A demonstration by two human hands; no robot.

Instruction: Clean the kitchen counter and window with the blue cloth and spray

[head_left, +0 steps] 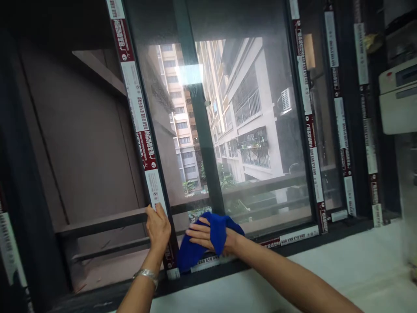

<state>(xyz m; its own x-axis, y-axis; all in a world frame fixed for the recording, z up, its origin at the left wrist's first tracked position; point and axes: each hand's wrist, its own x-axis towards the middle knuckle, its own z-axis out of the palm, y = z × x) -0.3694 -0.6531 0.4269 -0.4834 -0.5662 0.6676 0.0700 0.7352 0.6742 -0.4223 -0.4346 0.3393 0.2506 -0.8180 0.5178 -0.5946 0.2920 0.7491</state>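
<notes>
My left hand (158, 227) is wrapped round the dark upright edge of a sliding window sash (150, 174), low down on its taped side. A blue cloth (217, 230) lies under and partly over my right hand (200, 234), which presses it against the lower left corner of the glass (260, 182). The fingers of my right hand point left, and one end of the cloth is folded over the back of the hand. Red and white printed protective tape (298, 234) runs along the sash frame.
To the left of the sash is an opening with dark rails (107, 226) outside. More taped frame uprights (339, 108) stand on the right, near a white box-like appliance (399, 98). Below the window runs a pale wall or ledge (260, 287). Apartment buildings (241, 113) show through the glass.
</notes>
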